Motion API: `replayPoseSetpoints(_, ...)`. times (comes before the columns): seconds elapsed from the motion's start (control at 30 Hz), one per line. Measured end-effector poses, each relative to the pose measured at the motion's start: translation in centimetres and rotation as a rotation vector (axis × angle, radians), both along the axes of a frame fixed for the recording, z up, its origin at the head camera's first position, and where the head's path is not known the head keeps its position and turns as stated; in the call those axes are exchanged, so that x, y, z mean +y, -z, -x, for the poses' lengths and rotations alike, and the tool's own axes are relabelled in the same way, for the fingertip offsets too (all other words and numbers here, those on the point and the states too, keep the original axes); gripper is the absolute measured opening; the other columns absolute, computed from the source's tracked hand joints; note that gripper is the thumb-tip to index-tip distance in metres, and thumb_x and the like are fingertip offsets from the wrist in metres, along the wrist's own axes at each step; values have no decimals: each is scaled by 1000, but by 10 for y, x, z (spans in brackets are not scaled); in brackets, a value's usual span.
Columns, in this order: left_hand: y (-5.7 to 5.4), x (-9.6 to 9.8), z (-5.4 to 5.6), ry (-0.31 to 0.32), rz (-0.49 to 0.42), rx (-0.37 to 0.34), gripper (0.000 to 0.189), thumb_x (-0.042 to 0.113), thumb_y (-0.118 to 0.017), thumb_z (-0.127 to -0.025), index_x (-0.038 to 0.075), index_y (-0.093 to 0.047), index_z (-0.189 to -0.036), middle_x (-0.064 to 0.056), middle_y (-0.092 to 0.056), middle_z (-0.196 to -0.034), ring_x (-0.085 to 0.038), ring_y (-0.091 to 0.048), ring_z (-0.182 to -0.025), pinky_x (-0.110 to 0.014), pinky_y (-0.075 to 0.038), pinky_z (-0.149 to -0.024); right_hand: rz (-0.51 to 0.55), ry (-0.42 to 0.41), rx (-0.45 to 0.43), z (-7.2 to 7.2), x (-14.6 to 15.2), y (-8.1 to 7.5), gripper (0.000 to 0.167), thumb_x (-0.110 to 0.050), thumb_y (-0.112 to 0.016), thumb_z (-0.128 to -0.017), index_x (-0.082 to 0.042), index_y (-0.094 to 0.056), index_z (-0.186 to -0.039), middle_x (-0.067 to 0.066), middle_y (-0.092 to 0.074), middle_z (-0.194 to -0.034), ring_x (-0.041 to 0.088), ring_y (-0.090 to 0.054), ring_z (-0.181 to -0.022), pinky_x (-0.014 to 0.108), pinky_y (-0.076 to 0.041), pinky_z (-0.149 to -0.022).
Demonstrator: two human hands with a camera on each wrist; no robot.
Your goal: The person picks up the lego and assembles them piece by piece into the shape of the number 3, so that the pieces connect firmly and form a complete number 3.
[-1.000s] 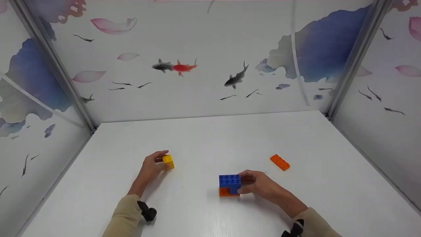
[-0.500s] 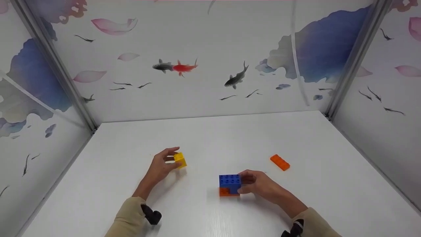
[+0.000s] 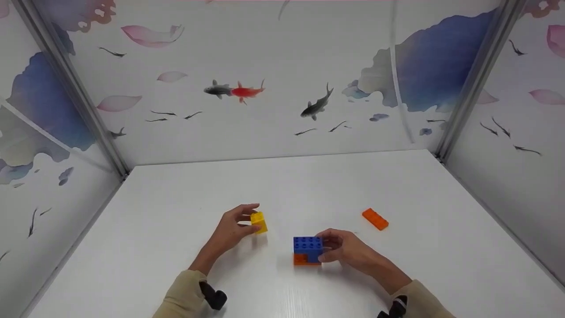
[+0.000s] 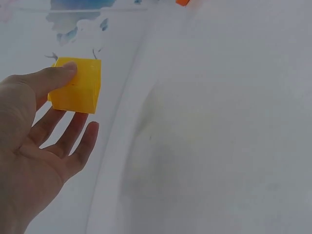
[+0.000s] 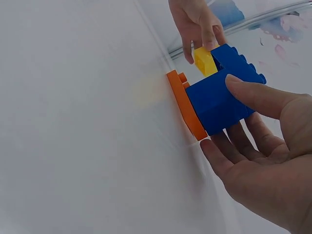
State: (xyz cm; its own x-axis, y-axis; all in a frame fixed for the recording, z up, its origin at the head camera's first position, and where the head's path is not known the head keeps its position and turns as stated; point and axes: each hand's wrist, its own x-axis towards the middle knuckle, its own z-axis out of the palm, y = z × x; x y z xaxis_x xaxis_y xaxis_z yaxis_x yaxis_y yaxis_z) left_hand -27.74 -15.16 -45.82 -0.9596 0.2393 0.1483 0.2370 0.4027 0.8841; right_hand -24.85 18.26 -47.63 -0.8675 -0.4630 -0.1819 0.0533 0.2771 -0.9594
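Note:
My left hand [image 3: 231, 227] pinches a yellow toy brick [image 3: 259, 222] between thumb and fingers, held over the table left of the stack. In the left wrist view the thumb lies across the face of the yellow brick [image 4: 80, 92]. The stack stands at the front middle: blue bricks [image 3: 308, 244] on an orange plate brick [image 3: 301, 259]. My right hand [image 3: 346, 248] grips its right end. In the right wrist view, the upper blue part [image 5: 239, 63] juts out over the orange plate brick [image 5: 185, 105], leaving a gap where orange studs show.
Another orange plate brick [image 3: 375, 219] lies on the white table [image 3: 282, 190], behind and right of my right hand. Printed panels with fish and petals [image 3: 282, 66] wall in the back and both sides. A black device [image 3: 213, 297] sits at my left wrist.
My left hand has carried the yellow brick rightward, closer to the blue and orange stack. My right hand and the stack have stayed in place.

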Motion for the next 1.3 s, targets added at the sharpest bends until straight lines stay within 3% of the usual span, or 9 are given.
replayPoseSetpoints(0.37, -14, 35, -16, 144, -8, 25, 54, 19, -75, -90, 14, -57, -140, -15, -64, -128, -30, -65, -113, -38, -58, -95, -30, 31, -19, 0, -2, -1, 50, -15, -82, -82, -11, -62, -128, 8, -66, -129, 21, -63, -114, 39, -52, -104)
replayPoseSetpoints(0.63, -23, 51, -22, 205, -14, 42, 58, 27, -76, -89, 13, -55, -141, -15, -64, -125, -28, -66, -109, -35, -59, -93, -51, 31, -22, 2, -3, 0, 49, -17, -81, -83, -12, -62, -128, 7, -67, -129, 21, -63, -114, 42, -50, -107)
replayPoseSetpoints(1.0, -26, 64, -25, 218, -78, 32, 58, 26, -79, -87, 9, -56, -137, -14, -65, -121, -26, -67, -107, -27, -58, -92, -8, -1, -9, 1, -1, 0, 48, -16, -80, -84, -10, -62, -128, 9, -67, -130, 21, -63, -116, 38, -52, -106)
replayPoseSetpoints(1.3, -30, 75, -27, 231, -107, 14, 44, 22, -78, -88, 5, -65, -127, -13, -65, -123, -25, -65, -109, -24, -58, -92, -9, -8, -14, 1, 0, 0, 48, -17, -80, -84, -10, -62, -128, 8, -68, -129, 21, -63, -116, 39, -51, -106)
